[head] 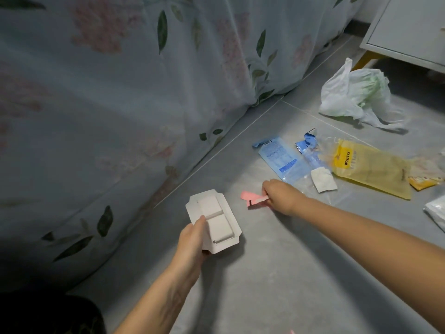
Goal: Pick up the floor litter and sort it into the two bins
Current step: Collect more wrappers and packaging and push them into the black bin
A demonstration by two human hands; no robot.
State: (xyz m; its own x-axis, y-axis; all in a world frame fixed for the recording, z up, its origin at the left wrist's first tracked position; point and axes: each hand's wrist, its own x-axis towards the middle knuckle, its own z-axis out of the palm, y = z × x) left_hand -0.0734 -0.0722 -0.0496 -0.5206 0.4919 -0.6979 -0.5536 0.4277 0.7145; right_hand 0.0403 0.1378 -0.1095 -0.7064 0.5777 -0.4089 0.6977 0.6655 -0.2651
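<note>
L hand [192, 239] gripped card tray [213, 220], freeing R hand [280, 195], whose fingers pinched pink scrap [250, 196] off floor [277, 261] for sorting.

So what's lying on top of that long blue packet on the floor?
A small white crumpled paper lies over the near end of the blue packet, with clear plastic wrapping across its right edge. Whatever the packet holds, or hides beneath it, can't be seen.

We only saw two bare forearms, no sleeves, no watch or rings on the left hand [192, 239] or right hand [280, 196]. Dark patterned fabric [48, 314] showed bottom left, probably clothing.
</note>
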